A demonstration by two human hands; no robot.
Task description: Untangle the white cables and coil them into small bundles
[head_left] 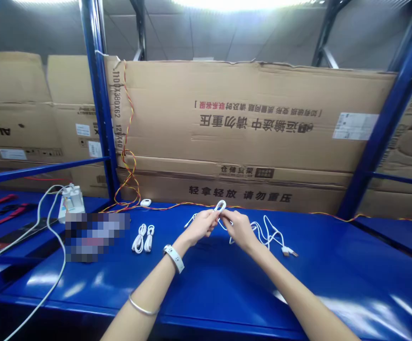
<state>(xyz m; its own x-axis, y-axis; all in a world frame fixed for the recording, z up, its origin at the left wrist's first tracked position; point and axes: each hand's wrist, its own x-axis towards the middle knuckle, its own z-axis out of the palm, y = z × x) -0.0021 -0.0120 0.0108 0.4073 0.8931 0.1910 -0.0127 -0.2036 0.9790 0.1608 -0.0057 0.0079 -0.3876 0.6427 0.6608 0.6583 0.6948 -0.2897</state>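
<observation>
Between my two hands, above the blue shelf [206, 284], is a white charging cable [221, 205] gathered into a small loop. My left hand [202, 225] is closed around the gathered part, with one cable end poking out on its left. My right hand [239, 228] pinches the cable close beside it; the fingertips are partly hidden. Loose white cable [270, 232] lies to the right of my right hand, and a USB plug [289, 251] shows there. Left of my hands, two white cables [139, 238] lie coiled and folded into bundles.
A white earbud case [145, 202] lies near the back. At left are a white power adapter [71, 203] with trailing cords and a blurred-out item [92, 237]. A red-yellow twisted wire [129, 175] runs along the large cardboard panel [241, 132]. Blue posts [101, 104] frame the shelf.
</observation>
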